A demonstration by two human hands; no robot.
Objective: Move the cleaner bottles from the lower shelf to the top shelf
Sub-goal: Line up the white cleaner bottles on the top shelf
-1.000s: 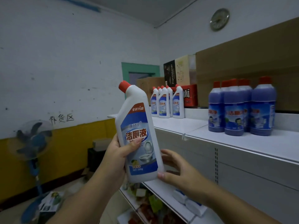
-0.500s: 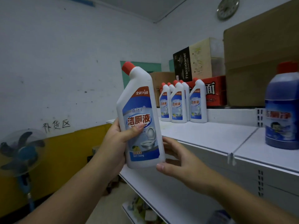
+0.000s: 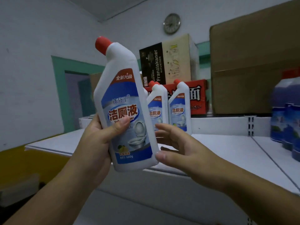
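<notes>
A white cleaner bottle (image 3: pixel 125 98) with a red cap and blue label is upright, slightly tilted, in front of the top shelf's (image 3: pixel 219 153) front edge. My left hand (image 3: pixel 99 138) grips its lower body, thumb across the label. My right hand (image 3: pixel 180 148) is open beside the bottle's lower right side, thumb tip touching near its base. More white cleaner bottles (image 3: pixel 179 108) stand at the back of the top shelf, partly hidden behind the held one.
Purple-blue bottles (image 3: pixel 287 116) stand on the shelf at the right edge. Behind the shelf sit a red box (image 3: pixel 198 96), a black-and-tan carton (image 3: pixel 167 62) and large brown cardboard (image 3: pixel 253 62). A clock (image 3: pixel 171 23) hangs on the wall; a green door frame (image 3: pixel 71 67) is left.
The view has closed in on the top shelf and the bottle has risen to shelf height, still in my left hand. My right hand stays beside its base.
</notes>
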